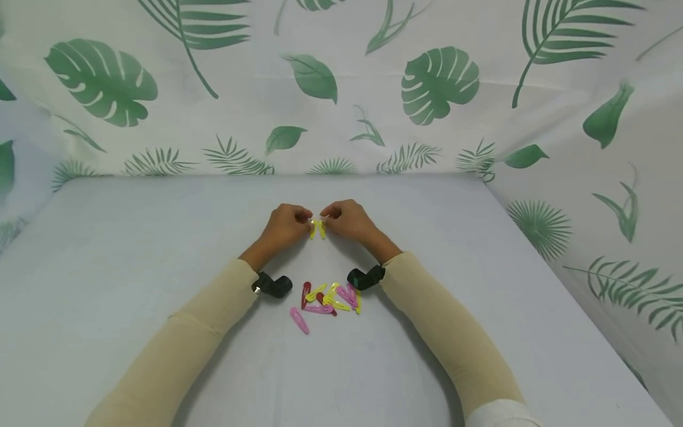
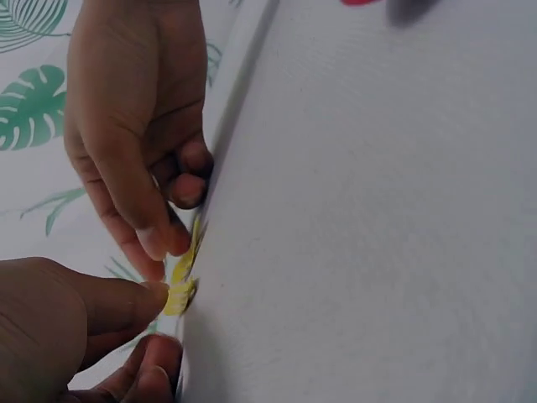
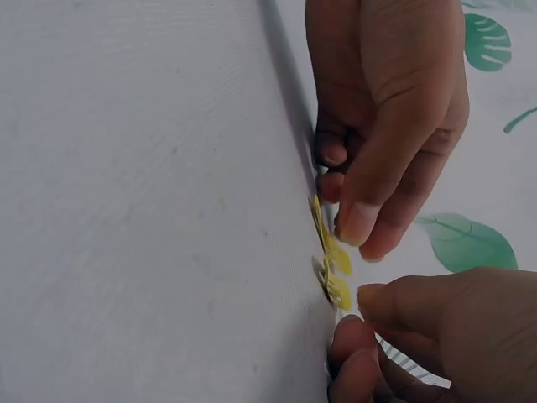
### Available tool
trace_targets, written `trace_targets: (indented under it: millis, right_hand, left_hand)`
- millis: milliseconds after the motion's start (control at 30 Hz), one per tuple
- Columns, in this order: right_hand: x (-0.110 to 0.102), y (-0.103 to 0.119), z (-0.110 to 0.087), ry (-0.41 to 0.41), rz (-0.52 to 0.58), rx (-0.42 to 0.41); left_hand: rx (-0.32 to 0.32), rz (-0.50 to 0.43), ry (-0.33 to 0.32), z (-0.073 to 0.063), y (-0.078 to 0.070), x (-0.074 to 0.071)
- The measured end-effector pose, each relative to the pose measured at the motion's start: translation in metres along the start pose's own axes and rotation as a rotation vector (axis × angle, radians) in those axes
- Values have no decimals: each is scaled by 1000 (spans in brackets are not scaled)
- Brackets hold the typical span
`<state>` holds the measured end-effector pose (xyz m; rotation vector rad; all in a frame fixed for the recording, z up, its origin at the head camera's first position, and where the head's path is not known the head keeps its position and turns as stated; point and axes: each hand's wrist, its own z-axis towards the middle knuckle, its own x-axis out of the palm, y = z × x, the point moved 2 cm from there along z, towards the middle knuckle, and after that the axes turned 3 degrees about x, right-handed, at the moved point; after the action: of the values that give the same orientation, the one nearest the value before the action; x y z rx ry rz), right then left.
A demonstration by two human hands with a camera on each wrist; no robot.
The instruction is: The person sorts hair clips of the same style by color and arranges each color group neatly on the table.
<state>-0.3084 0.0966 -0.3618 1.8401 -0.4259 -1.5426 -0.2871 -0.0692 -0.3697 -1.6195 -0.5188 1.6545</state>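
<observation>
My left hand (image 1: pixel 288 225) and right hand (image 1: pixel 349 222) face each other above the far middle of the table, thumbs and fingers pinched. Between them, two yellow snap hair clips (image 1: pixel 322 230) hang side by side, narrow ends down. Each hand seems to pinch at the upper end of one clip; fingertips partly hide the exact contact. In the left wrist view, the left thumb touches a yellow clip (image 2: pixel 179 300), and the right fingertips are beside the other. From the right wrist, both yellow clips (image 3: pixel 338 290) show close together, with a small pale gap at the right thumb.
Nearer the body lies a loose pile of snap hair clips: dark red (image 1: pixel 306 295), yellow (image 1: pixel 338 303) and pink (image 1: pixel 319 309). One pink clip (image 1: pixel 300 321) lies a little apart. A leaf-print cloth (image 1: pixel 357 83) hangs behind the white table (image 1: pixel 133 237). Black cameras (image 1: pixel 274 286) sit on both wrists.
</observation>
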Motion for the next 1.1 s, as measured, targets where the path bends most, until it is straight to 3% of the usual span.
trace_targets:
  millis: [100, 233, 367, 500, 733, 1100]
  right_hand:
    - [-1, -4, -2, 5, 39, 15]
    - [-3, -5, -5, 24, 81, 24]
    - [-4, -6, -10, 35, 98, 22]
    - [-7, -6, -16, 40, 141, 29]
    - [-8, -5, -23, 45, 162, 25]
    - [-10, -11, -33, 67, 122, -4]
  left_hand:
    - [16, -1, 25, -2, 2, -3]
    - [70, -3, 109, -3, 7, -9]
    - [116, 10, 205, -2, 13, -7]
    - [143, 18, 261, -2, 11, -4]
    - [118, 41, 247, -2, 6, -4]
    - [84, 12, 204, -3, 10, -3]
